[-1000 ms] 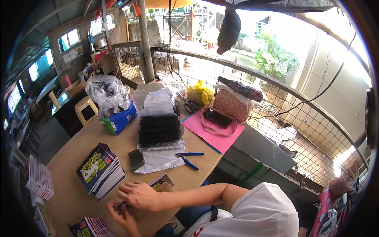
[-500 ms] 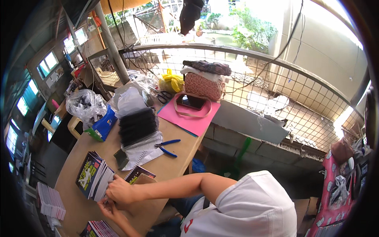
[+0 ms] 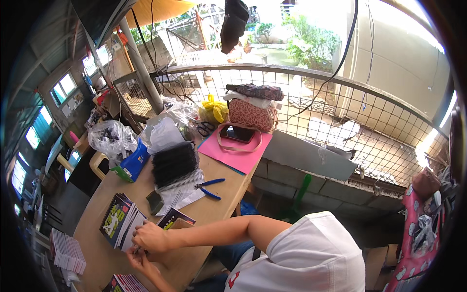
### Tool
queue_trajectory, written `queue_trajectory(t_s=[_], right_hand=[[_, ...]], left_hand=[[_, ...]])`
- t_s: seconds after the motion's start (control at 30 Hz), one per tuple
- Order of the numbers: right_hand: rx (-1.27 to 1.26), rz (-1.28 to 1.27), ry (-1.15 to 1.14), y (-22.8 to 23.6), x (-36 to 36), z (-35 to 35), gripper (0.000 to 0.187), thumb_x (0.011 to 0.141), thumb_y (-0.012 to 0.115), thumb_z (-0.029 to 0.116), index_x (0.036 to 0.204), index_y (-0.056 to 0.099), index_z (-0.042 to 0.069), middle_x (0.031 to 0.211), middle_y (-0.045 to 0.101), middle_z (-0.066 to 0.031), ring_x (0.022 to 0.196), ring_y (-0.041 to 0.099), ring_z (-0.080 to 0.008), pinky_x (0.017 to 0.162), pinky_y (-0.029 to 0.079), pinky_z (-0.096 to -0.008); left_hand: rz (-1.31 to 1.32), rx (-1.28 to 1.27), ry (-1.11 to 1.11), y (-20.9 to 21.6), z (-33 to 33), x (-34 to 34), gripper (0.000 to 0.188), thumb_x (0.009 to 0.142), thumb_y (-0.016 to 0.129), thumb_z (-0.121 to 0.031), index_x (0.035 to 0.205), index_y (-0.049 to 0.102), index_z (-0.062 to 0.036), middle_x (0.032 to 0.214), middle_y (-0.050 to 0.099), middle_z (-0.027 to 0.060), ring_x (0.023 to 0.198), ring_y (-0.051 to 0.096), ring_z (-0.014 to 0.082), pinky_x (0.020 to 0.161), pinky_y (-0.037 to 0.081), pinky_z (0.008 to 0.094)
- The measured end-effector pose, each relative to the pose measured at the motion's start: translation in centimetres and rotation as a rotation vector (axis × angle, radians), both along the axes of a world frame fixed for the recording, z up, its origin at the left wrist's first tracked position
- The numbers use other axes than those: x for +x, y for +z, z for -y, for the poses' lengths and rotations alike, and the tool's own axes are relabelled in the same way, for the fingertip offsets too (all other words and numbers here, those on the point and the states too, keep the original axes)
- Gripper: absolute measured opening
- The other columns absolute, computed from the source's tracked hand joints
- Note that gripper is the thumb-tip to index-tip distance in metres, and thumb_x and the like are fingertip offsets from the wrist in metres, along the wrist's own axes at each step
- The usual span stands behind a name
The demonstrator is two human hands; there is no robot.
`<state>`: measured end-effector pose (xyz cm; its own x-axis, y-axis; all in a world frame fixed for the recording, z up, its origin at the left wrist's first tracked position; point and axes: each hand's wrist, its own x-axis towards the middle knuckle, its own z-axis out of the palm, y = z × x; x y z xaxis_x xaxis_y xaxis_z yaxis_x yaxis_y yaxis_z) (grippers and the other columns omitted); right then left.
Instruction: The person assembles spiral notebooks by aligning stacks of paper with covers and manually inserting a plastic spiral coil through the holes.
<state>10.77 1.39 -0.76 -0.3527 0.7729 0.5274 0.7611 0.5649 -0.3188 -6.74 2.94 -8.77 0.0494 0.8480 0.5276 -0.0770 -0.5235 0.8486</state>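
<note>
Head view: nearest me, the person's left hand [image 3: 139, 261] and right hand [image 3: 152, 237] meet over the table [image 3: 92, 224], fingers curled close; whether they grip anything between them, I can't tell. Just beside the right hand lies a stack of notebooks [image 3: 116, 220], its dark cover carrying bold yellow lettering and a white figure. Farther along are blue-handled pliers [image 3: 213, 182], black wire coils [image 3: 175, 164] and a printed blue-and-green box [image 3: 134, 161]. Beyond, a phone [image 3: 237, 133] rests on a pink sheet [image 3: 211, 146], before a patterned bag [image 3: 250, 116] and mesh fence [image 3: 292, 71].
</note>
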Motion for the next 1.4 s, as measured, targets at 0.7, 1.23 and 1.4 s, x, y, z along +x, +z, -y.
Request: queue_trajectory(t_s=[0.7,1.23,1.4], right_hand=[[-0.063,-0.085,0.030,0.2,0.3,-0.6,0.018,0.068,0.072,0.023,0.077,0.068,0.008,0.076,0.068,-0.0124,0.079,0.069,-0.0338,0.080,0.050,-0.0462],[-0.193,0.084,0.031,1.7,0.2,0.7,0.022,0.075,0.071,0.026,0.087,0.067,0.008,0.088,0.069,-0.0091,0.095,0.067,-0.0286,0.085,0.050,-0.0476],[0.114,-0.136,0.057,1.2,0.2,0.2,0.026,0.076,0.070,0.026,0.092,0.067,0.006,0.094,0.067,-0.0088,0.102,0.062,-0.0286,0.082,0.052,-0.0473]], left_hand=[[0.076,-0.047,0.012,1.1,0.5,1.1,0.023,0.093,0.068,-0.009,0.109,0.053,-0.0024,0.102,0.060,0.0084,0.093,0.057,0.0160,0.081,0.046,0.0296],[0.069,-0.004,-0.031,-0.2,0.2,0.0,0.026,0.094,0.068,-0.014,0.111,0.053,-0.0025,0.100,0.057,0.0075,0.095,0.057,0.0166,0.085,0.045,0.0306],[0.106,-0.016,-0.077,0.2,0.5,0.4,0.026,0.094,0.069,-0.018,0.109,0.053,-0.0032,0.100,0.058,0.0067,0.095,0.057,0.0172,0.086,0.046,0.0314]])
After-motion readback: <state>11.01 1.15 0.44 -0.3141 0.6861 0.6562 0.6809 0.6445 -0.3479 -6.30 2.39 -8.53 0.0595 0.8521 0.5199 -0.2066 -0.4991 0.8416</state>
